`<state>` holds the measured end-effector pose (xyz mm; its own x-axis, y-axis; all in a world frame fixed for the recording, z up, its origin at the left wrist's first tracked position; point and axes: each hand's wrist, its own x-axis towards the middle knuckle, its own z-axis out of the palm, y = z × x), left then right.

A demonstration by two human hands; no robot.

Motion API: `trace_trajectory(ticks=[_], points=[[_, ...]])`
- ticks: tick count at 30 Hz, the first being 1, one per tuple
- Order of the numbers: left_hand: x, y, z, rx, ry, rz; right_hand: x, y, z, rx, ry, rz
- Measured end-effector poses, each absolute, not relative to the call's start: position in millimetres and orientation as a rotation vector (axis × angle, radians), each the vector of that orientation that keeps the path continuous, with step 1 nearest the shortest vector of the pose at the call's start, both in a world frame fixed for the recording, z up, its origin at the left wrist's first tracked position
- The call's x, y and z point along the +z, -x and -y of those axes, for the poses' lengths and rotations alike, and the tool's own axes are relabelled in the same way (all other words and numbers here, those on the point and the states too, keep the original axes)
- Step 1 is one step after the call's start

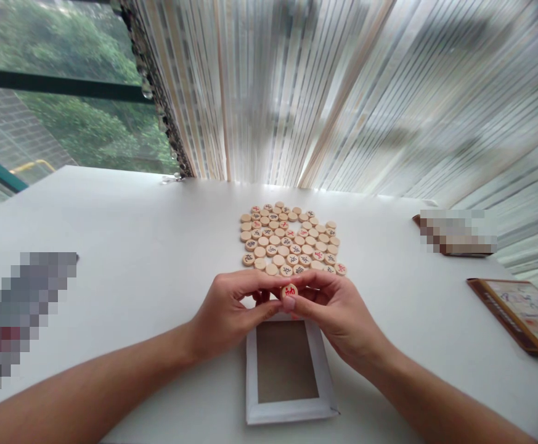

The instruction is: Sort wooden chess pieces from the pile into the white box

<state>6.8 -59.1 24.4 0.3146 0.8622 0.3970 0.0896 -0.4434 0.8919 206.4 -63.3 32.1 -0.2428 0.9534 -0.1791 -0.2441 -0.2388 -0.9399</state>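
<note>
Pinching red-marked disc [289,291] in nearly closed fingertips [289,303], left hand [229,305] and right hand [340,308] meet by white tray [252,388], other discs [283,251] beyond.

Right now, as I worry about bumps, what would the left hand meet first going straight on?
Pointing rightward, the left hand would likely meet first the red-marked disc held by the right hand; present contact is unclear.
</note>
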Motion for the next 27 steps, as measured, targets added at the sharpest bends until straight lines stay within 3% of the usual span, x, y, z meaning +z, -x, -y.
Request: trace_trajectory(ticks=[27], points=[[26.8,-7.7,59.9,1.271,-1.794,-0.805,33.4,-209.4,67.6,1.695,0.877,1.148]])
